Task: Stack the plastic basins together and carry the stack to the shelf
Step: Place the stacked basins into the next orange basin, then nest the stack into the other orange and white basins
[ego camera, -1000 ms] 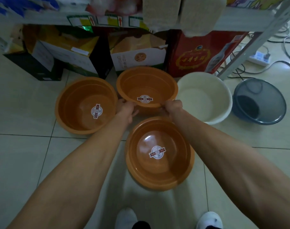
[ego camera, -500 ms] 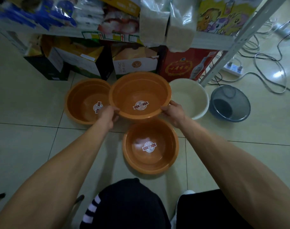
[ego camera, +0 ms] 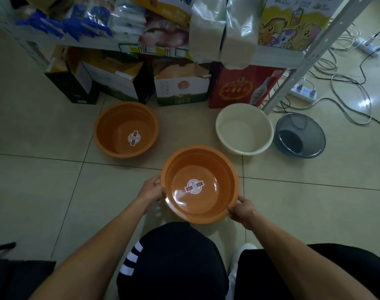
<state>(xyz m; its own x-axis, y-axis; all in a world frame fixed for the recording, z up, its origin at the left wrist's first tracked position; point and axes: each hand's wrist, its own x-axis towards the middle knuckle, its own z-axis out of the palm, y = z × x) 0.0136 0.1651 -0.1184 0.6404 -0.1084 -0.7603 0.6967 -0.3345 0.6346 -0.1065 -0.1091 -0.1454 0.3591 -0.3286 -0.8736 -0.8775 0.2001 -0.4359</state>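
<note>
Red box (ego camera: 241, 89), power strip (ego camera: 303, 93), cables (ego camera: 347, 92) on tiled floor (ego camera: 33, 180)

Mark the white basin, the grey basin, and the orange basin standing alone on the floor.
White round plastic basin (ego camera: 244, 135): head view, inner bottom.
Grey translucent plastic basin (ego camera: 299, 135): head view, inner wall.
Lone orange round plastic basin (ego camera: 120, 135): head view, inner wall left of sticker.

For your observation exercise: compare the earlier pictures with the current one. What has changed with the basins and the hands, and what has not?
The held orange basin, gripped by the left hand and right hand, came toward the person, over the near basin's spot. Unmoved: left orange basin, white basin, grey basin.
</note>
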